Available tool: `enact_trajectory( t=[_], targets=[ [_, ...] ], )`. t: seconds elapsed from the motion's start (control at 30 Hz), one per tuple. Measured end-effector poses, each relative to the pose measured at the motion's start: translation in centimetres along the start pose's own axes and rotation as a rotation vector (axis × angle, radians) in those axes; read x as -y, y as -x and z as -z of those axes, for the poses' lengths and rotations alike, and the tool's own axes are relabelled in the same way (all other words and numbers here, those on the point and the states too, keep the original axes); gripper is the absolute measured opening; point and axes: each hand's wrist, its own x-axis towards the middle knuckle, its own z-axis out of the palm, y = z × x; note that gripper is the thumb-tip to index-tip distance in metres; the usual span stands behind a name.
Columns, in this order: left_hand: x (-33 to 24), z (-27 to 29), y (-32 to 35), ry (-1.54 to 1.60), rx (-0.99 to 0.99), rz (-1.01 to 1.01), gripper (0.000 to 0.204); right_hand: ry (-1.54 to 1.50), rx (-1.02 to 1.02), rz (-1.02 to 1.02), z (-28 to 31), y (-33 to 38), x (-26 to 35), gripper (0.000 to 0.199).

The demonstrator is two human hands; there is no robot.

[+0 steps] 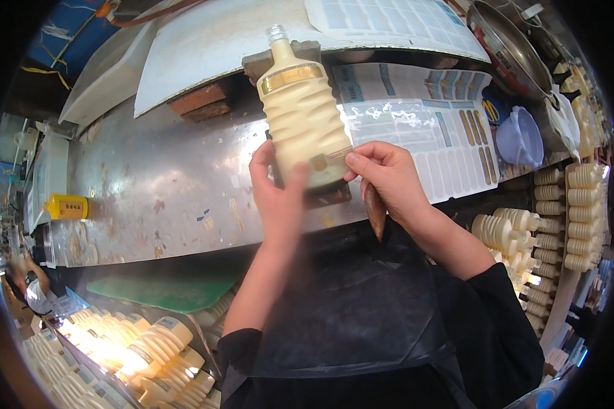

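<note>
A cream bottle (303,112) with wavy ridges lies on its back on the metal bench, neck pointing away from me. Under its neck is a worn grey block (251,66), and a gold band (291,78) crosses its shoulder. My left hand (278,198) holds the bottle's lower left edge, its thumb blurred over the front by a small gold label (318,162). At the lower right edge, my right hand (392,178) pinches by the end of a thin label strip (338,155). A brown pointed tool (374,213) hangs from its palm.
Label sheets (450,153) lie right of the bottle, beside a lavender bucket (518,138). Bricks (201,102) prop a white board (205,51) behind. A yellow container (68,206) stands far left. Cream bottles (153,347) are stacked at lower left and right. Another person sits far left.
</note>
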Motion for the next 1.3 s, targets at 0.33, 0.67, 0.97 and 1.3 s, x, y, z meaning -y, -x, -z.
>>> enact_trajectory(
  t=[0.33,0.67,0.97,1.3],
  targets=[
    [0.3,-0.2,-0.6,0.074,-0.03,0.006,0.059,0.108,-0.01,0.094,0.2,-0.6,-1.1,0.011],
    [0.4,0.3,-0.2,0.307,0.04,0.036,0.052,0.24,0.141,0.116,2.4,-2.5,-1.2,0.047],
    [0.5,0.3,0.2,0.255,0.089,0.029,0.059,0.402,0.084,0.097,1.5,-2.5,-0.7,0.055],
    [0.3,0.5,0.3,0.318,0.102,0.074,0.062,0.429,0.089,0.099,1.2,-2.3,-0.5,0.057]
  ],
)
